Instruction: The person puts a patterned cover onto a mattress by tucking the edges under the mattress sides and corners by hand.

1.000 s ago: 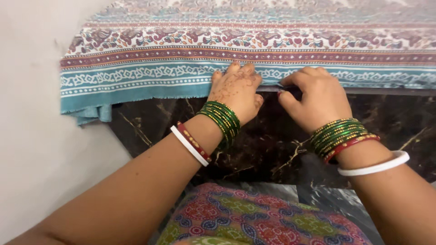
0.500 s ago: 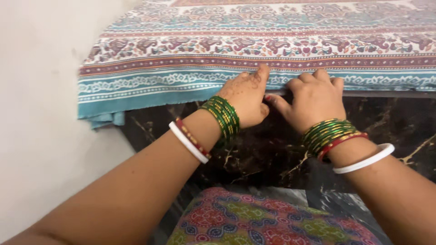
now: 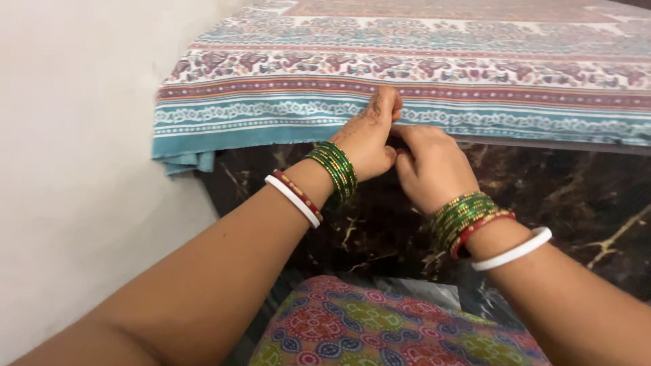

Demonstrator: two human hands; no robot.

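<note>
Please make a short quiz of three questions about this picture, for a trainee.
1. True or false: both hands meet at the near edge of the patterned cloth.
2. Which colour is the cloth's outermost border? A red, B teal, C yellow.
3. What surface shows below the cloth's edge?

Key:
1. True: the left hand and the right hand pinch the edge side by side.
2. B.
3. A dark marbled stone front.
</note>
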